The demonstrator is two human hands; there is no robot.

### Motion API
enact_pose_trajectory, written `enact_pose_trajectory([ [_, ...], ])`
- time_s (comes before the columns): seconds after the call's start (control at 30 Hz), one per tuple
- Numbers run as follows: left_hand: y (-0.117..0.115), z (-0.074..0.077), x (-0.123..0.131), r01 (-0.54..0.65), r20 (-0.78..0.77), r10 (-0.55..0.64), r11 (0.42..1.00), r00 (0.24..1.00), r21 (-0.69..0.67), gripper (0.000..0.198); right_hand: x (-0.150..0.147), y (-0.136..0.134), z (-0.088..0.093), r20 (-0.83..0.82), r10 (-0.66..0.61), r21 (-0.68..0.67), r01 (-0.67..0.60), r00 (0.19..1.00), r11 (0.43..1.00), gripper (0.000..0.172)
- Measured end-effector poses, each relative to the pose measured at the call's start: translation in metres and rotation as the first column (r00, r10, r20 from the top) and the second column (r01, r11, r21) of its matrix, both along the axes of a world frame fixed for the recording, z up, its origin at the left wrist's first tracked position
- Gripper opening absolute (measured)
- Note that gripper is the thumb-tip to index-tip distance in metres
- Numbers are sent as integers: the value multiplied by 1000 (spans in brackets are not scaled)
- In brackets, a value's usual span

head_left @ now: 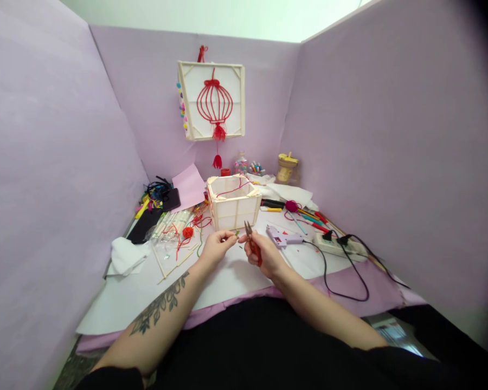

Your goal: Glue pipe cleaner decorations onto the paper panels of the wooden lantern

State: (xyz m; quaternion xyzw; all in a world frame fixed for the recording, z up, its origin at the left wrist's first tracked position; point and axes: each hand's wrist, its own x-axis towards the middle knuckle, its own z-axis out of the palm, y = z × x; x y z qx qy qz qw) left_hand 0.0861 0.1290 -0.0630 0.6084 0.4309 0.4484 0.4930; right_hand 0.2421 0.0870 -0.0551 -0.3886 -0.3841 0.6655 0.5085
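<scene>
Likely trimming near front edge of table: left hand pinches small green piece, right hand grips scissors; next cut needs piece steady.

The scissors have red handles and dark blades. The tiny scrap is green. The open box has white sides, cream edges and dark red string. The hanging box is white too, with a red lantern shape on its front and pink, blue and yellow dots down one side. The glue gun is pale purple, like the walls. The yarn ball is deep pink. The left arm has a dark leaf pattern.
</scene>
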Motion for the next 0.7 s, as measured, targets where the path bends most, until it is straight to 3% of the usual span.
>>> enact_pose_trajectory([
  [0.13, 1, 1, -1, 15, 44, -12, 997, 999, -74, 33, 9, 0, -3, 299, -163, 177, 113, 940, 978, 38],
  [0.3, 0, 5, 0, 42, 63, -35, 993, 997, -114, 30, 18, -7, 0, 604, -122, 181, 14, 788, 983, 33],
  [0.7, -2, 8, 1, 94, 45, -89, 989, 995, -113, 23, 19, -4, -4, 632, -81, 148, -17, 771, 989, 35],
])
